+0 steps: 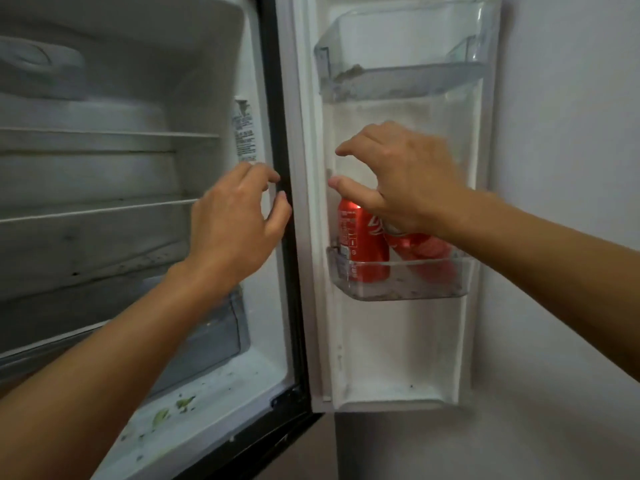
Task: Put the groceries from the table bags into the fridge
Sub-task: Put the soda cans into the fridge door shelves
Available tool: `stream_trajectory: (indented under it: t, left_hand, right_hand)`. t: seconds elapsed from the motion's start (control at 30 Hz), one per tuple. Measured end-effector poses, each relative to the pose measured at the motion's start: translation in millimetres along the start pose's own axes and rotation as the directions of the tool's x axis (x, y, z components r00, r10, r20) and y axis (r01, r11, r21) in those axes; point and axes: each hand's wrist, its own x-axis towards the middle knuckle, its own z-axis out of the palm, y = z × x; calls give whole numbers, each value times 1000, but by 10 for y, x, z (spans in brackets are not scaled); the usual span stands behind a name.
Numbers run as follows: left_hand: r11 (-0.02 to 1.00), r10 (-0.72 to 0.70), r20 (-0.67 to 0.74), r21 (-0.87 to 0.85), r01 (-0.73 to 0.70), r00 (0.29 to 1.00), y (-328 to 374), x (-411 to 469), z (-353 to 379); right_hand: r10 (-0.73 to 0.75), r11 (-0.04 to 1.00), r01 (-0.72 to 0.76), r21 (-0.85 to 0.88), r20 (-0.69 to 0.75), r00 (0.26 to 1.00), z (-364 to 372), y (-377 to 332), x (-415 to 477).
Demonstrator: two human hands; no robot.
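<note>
The fridge stands open, its door point(381, 341) swung to the right. Two red soda cans sit in the lower clear door bin point(398, 289): one can point(362, 244) upright at the left, the other can point(429, 251) to its right, partly hidden by my wrist. My right hand point(398, 181) hovers just above the cans with fingers loosely spread and holds nothing. My left hand point(235, 216) hangs in front of the black door seal point(277, 98), fingers relaxed, also holding nothing.
The upper door bin point(398, 77) holds only some grime. Inside the fridge are white shelves point(104, 206), a white lidded container point(38, 67) on top and a drawer point(207, 341) below. Green scraps point(173, 408) lie on the fridge floor. A white wall point(571, 168) is at the right.
</note>
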Motion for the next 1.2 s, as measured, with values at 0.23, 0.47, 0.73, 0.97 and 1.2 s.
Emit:
stream_trajectory:
  t: [0.23, 0.47, 0.73, 0.97, 1.2]
  left_hand:
    - [917, -284, 61, 309, 253, 957, -85, -396, -403]
    - [706, -515, 52, 592, 389, 856, 158, -887, -980]
    - [388, -672, -24, 839, 381, 740, 555, -1696, -2101]
    - [68, -775, -203, 915, 397, 599, 1223, -2638, -3283]
    - [-326, -821, -431, 892, 312, 373, 2400, -3584, -4557]
  right_hand:
    - [-159, 983, 163, 82, -55, 986, 45, -196, 42]
    - [-324, 859, 363, 360, -167, 931, -129, -846, 80]
    - [-515, 605, 472, 642, -137, 846, -93, -2148, -241]
    - [-650, 303, 561, 771, -263, 713, -691, -3475, -765]
    - [-711, -29, 605, 795, -442, 547, -2030, -4691, -1600]
